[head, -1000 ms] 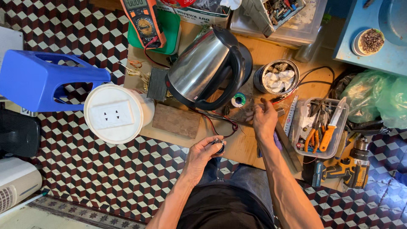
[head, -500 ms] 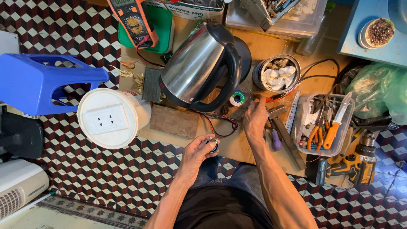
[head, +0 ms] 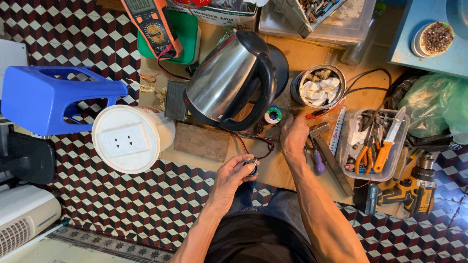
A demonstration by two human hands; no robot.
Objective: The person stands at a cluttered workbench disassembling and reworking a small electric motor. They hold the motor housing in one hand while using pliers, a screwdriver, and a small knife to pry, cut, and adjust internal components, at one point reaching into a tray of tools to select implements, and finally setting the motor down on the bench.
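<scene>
A steel electric kettle (head: 229, 80) with a black handle lies tilted on the low wooden board (head: 292, 53). My left hand (head: 230, 179) pinches a small round part (head: 252, 168) with red and black wires running from it toward the kettle. My right hand (head: 294, 136) rests palm down on the board just right of the kettle, its fingertips beside a small solder spool (head: 273, 115). Whether it grips anything is hidden.
A multimeter (head: 152, 27) lies on a green box at the top. A tin of white scraps (head: 319, 87), a clear tray of pliers and a knife (head: 373, 143), a cordless drill (head: 414, 190), a white bucket with socket lid (head: 127, 140) and a blue stool (head: 53, 100) surround the board.
My left hand has stayed on the small wired part near the board's edge. My right hand has shifted slightly toward the solder spool. The view has drifted a little.
</scene>
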